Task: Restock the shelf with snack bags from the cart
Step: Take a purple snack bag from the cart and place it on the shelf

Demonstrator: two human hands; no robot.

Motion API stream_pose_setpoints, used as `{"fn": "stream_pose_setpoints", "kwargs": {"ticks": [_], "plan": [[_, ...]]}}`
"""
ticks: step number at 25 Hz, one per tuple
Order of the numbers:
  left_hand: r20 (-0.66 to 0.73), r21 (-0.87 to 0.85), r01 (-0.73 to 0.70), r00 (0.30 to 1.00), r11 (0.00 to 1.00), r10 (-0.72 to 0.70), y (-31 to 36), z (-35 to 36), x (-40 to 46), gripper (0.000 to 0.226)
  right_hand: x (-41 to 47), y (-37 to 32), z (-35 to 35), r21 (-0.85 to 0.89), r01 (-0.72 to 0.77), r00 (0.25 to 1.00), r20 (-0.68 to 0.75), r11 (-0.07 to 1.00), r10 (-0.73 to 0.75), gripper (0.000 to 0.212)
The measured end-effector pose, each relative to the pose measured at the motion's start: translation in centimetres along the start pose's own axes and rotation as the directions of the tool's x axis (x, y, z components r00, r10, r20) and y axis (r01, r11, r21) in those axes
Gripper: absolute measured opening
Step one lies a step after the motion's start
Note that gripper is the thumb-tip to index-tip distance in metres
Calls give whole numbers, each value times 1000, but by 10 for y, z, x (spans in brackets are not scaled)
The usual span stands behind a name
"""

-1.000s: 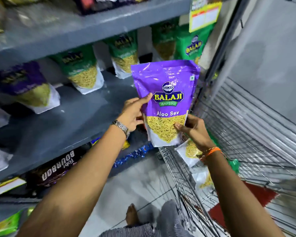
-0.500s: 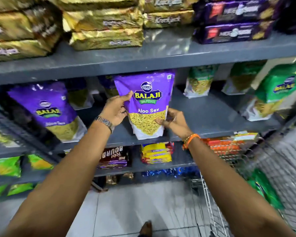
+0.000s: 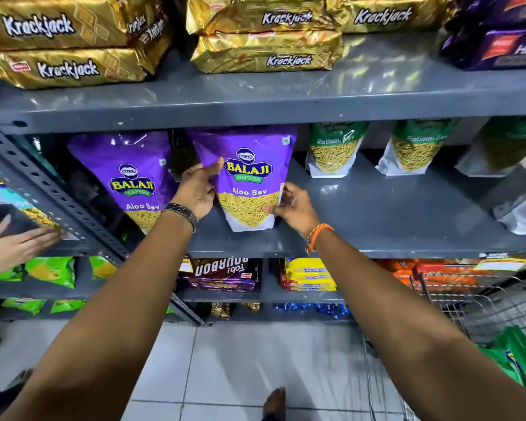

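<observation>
A purple Aloo Sev bag point(image 3: 249, 174) stands upright on the grey middle shelf point(image 3: 377, 214). My left hand point(image 3: 198, 189) grips its left edge, thumb on the front. My right hand point(image 3: 292, 206) holds its lower right corner. A second purple Aloo Sev bag point(image 3: 131, 177) stands just to its left. The wire cart point(image 3: 486, 302) is at the lower right with green snack bags point(image 3: 516, 357) inside.
Green Ratlami Sev bags point(image 3: 334, 150) stand to the right on the same shelf. Gold Krackjack packs point(image 3: 264, 53) lie on the shelf above. Biscuit packs point(image 3: 222, 273) fill the shelf below. Another person's hand point(image 3: 16, 247) reaches in at the far left.
The purple bag has gone from above the cart to the middle shelf and now stands on it beside the other purple bag. Both hands have stayed on it.
</observation>
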State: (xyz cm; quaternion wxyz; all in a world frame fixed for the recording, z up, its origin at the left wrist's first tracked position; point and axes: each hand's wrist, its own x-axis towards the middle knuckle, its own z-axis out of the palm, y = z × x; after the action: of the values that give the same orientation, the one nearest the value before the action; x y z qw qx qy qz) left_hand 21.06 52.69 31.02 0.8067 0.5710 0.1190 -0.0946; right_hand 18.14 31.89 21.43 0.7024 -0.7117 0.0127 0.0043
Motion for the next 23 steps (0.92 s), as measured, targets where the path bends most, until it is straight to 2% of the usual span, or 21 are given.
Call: {"fn": "stream_pose_setpoints", "kwargs": {"ticks": [5,10,13,14,16,19,21,23], "plan": [[-22,-50,-59,998,997,58,-7,-7,7,19,10,13,12,9,-20,1000,-9,1000,20,56],[-15,-67,-105,994,992,104,-13,-8,9,28,11,17,14,45,-53,999,16,998,52,55],[-97,-76,-185,979,980,178,-17,-9,7,25,5,10,10,89,-71,997,34,993,68,67],[-125,-64,-223,969,973,214,-21,-10,4,24,1,8,7,120,-79,997,18,990,77,72],[-198,-34,-313,933,949,300,-31,-12,-10,41,-7,6,-6,189,-87,994,-49,978,98,79],[-371,77,-444,818,893,439,-51,-6,-42,51,-30,5,-34,328,-71,988,-103,942,111,74],[-332,154,-501,785,851,523,-68,12,-62,46,-54,2,-61,413,-39,980,-164,910,117,71],[-192,159,-511,823,845,534,-83,44,-77,41,-84,1,-91,476,27,958,-263,879,114,68]]}}
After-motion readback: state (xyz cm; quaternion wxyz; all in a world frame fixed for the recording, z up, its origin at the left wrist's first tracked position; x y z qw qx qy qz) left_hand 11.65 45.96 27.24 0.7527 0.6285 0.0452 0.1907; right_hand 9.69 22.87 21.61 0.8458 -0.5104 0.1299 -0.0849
